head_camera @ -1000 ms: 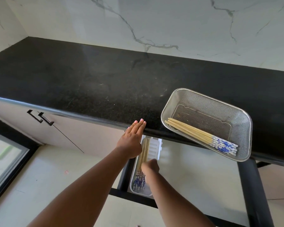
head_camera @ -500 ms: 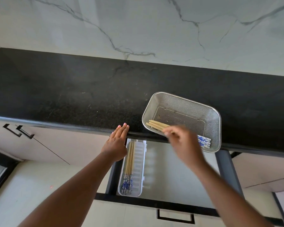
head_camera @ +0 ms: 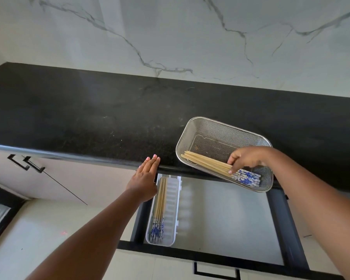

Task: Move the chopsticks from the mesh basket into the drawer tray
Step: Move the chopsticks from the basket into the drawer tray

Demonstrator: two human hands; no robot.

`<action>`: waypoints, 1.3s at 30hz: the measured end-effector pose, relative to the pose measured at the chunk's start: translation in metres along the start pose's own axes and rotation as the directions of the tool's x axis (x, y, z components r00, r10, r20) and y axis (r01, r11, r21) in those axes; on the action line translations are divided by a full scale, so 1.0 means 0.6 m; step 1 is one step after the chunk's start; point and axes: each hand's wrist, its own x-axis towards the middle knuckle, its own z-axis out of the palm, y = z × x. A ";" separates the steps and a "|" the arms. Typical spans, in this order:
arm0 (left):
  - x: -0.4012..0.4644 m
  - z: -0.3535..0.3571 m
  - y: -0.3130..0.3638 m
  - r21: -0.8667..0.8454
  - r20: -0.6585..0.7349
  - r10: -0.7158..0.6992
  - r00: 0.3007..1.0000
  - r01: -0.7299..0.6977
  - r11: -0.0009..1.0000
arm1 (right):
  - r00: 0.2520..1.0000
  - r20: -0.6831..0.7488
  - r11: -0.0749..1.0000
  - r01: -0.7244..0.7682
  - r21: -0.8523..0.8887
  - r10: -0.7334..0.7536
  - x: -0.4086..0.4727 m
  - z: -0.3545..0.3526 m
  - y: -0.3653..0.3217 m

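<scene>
Over the basket (head_camera: pixel 202 128) my right hand (head_camera: pixel 249 158) curls its fingertips onto the chopsticks (head_camera: pixel 206 163), not yet gripping, while my left hand (head_camera: pixel 144 178) rests flat and open against the counter (head_camera: pixel 89 128) edge.

Mesh basket (head_camera: pixel 206 128) on countertop (head_camera: pixel 89 118), right of and above drawer tray (head_camera: pixel 173 209).

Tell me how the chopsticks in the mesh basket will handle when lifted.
The chopsticks look like thin straight wood, so probably stiff and light. Several lie loose side by side, so some may roll or slip from the right hand. The mesh basket overhangs the counter edge and might tip.
</scene>
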 end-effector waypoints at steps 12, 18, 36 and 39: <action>-0.001 0.004 -0.002 -0.001 -0.023 0.014 1.000 -0.014 1.000 | 0.992 0.112 0.986 -0.080 0.148 0.063 0.029 -0.014 -0.004; 0.001 0.008 -0.005 0.004 -0.035 0.020 0.999 -0.020 1.000 | 0.995 0.077 0.980 -0.070 0.188 0.056 0.034 -0.025 -0.007; 0.002 0.012 -0.006 0.014 -0.045 0.017 0.999 -0.017 1.000 | 0.998 0.040 0.992 0.043 0.122 -0.048 0.011 -0.068 -0.023; 0.002 0.014 -0.005 0.013 -0.050 0.016 0.999 -0.016 1.000 | 0.995 0.036 0.986 0.083 0.146 -0.089 -0.009 -0.085 -0.023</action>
